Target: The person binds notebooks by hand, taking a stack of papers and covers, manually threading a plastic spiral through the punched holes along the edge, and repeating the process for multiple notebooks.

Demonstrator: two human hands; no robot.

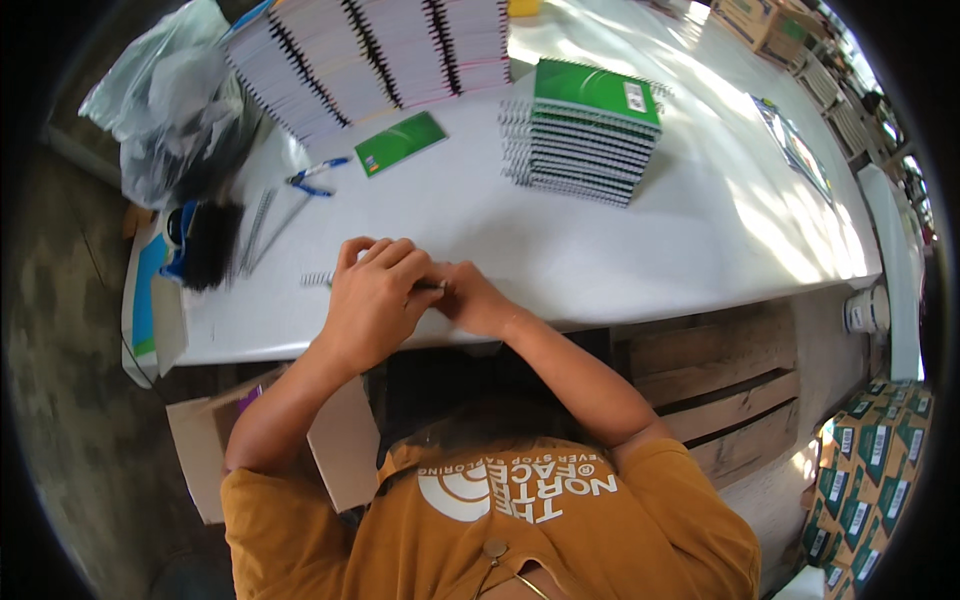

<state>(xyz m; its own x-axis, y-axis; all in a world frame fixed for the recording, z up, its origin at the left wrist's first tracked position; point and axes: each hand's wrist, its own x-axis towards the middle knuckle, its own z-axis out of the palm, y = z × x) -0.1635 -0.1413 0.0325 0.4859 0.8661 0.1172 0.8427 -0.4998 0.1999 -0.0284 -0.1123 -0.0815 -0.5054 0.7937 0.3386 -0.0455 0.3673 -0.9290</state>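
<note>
My left hand (372, 292) is closed near the table's front edge, its fingers curled over. Out from beside its wrist side, to the left, sticks a thin metal spiral coil (316, 279). My right hand (474, 298) is closed and meets the left one, fingertips together at a small thing with a dark edge, mostly hidden by the fingers. Beyond the hands lies a green notebook cover (401, 143). Blue-handled pliers (316, 178) rest to its left. Loose long spiral coils (262, 232) lie nearer, beside a black-bristled brush (207, 245).
A stack of green spiral notebooks (590, 135) stands at the back right. Tall stacks of bound pages (385, 50) fill the back left, beside a grey plastic bag (175, 100). Below the white table (600, 260) are an open cardboard box (340, 440) and a wooden pallet (720, 385).
</note>
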